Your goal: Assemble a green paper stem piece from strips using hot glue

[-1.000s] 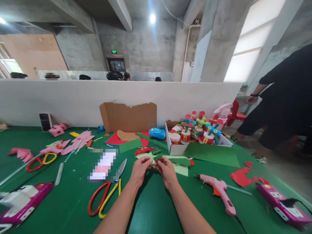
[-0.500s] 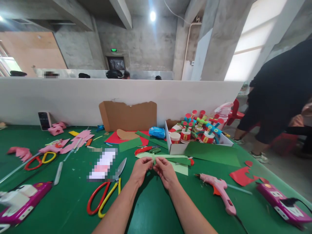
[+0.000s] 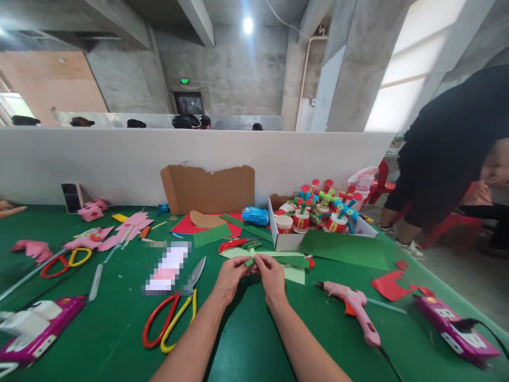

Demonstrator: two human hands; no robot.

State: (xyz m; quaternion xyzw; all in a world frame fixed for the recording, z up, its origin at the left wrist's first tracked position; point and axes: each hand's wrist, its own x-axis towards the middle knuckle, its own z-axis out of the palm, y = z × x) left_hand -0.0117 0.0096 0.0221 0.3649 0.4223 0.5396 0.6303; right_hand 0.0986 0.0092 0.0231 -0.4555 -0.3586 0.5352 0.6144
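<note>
My left hand and my right hand meet above the green table, fingers pinched together on a narrow green paper strip between them. More green paper pieces lie just beyond my right hand. Red and yellow scissors rest to the left of my left forearm. A pink glue gun lies to the right of my right forearm.
A white box of colourful craft figures stands behind the paper, beside a green sheet. Cardboard leans on the white partition. Pink paper scraps, a second pair of scissors, purple devices and a person in black at right.
My hands have moved slightly away from me with the green strip, their fingers closer together. The person in black at right has shifted and bent further.
</note>
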